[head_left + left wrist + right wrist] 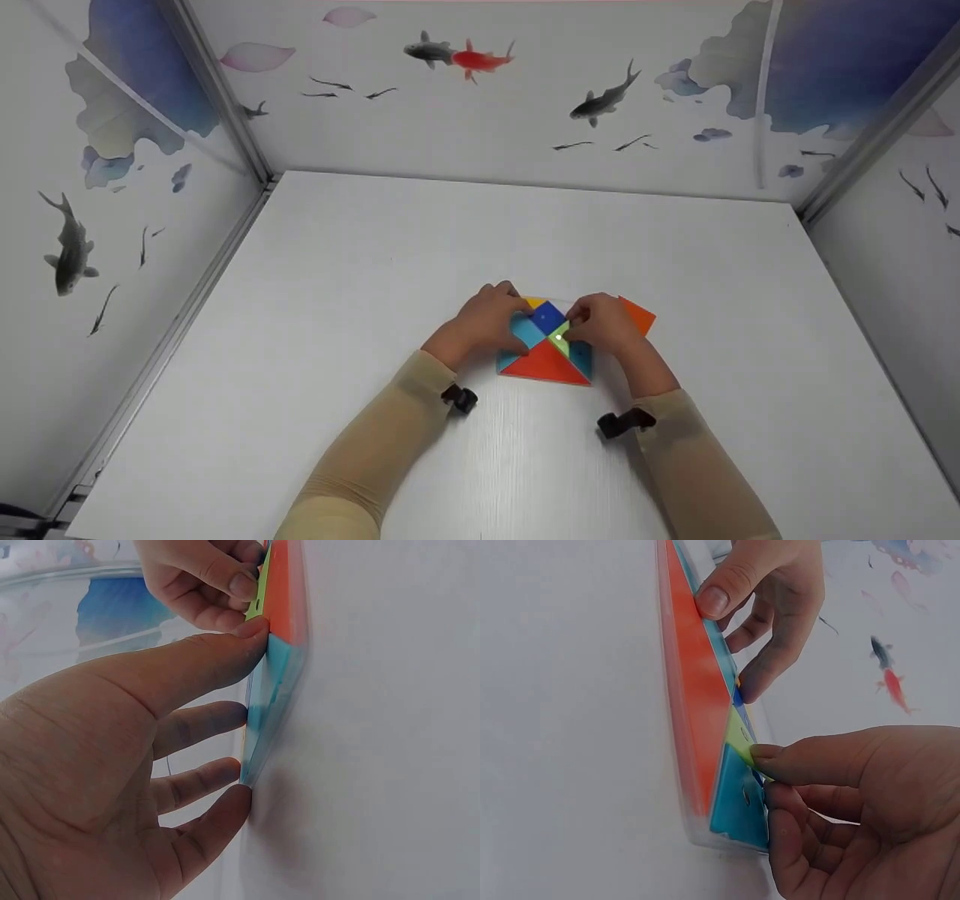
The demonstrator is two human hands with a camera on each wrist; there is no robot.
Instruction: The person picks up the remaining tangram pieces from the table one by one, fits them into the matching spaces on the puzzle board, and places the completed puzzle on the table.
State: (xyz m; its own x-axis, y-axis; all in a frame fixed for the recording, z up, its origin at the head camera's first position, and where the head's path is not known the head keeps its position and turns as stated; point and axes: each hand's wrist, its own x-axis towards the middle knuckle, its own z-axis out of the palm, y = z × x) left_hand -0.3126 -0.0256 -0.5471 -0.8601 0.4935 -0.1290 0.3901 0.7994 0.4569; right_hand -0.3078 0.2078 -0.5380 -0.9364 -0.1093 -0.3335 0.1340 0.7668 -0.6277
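Several flat tangram pieces lie in a clear shallow tray. Among them are a large orange-red triangle, a light blue piece, a dark blue square, a teal triangle and a bit of yellow. My left hand rests over the tray's left side, thumb pressing the pieces and fingers spread, touching the edge. With thumb and forefinger, my right hand pinches a light green triangle at its edge, over the tray. The right hand hides part of the tray's right side.
An orange piece lies on the white table right of the tray, partly behind my right hand. White panels printed with fish stand along the back and both sides. Each wrist carries a small black camera.
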